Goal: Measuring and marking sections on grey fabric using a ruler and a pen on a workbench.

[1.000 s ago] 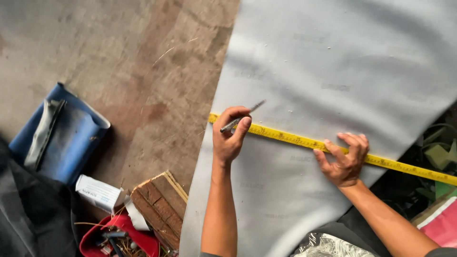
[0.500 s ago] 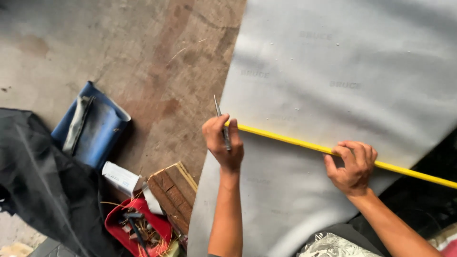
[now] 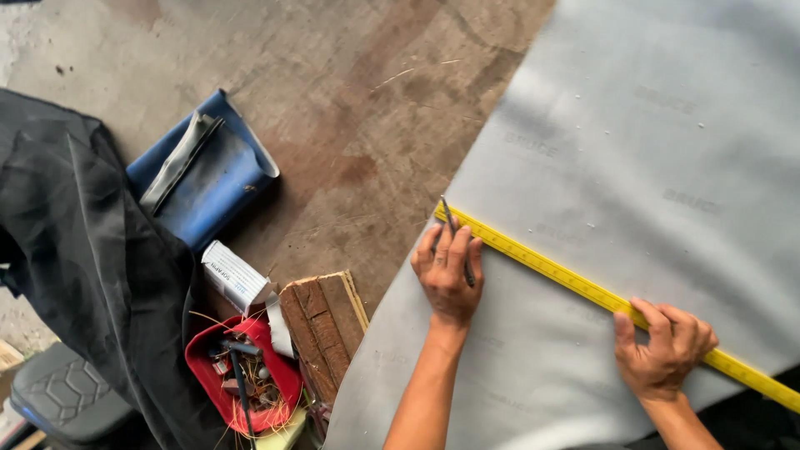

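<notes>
The left hand has its grip closed round a thin dark pencil, tip against the near end of the yellow ruler. The right hand presses flat, fingers spread, pinning the ruler further along. The ruler lies slantwise across a grey sheet. Off to the left on the concrete floor sit a blue folder, a red tray of bits and black cloth.
</notes>
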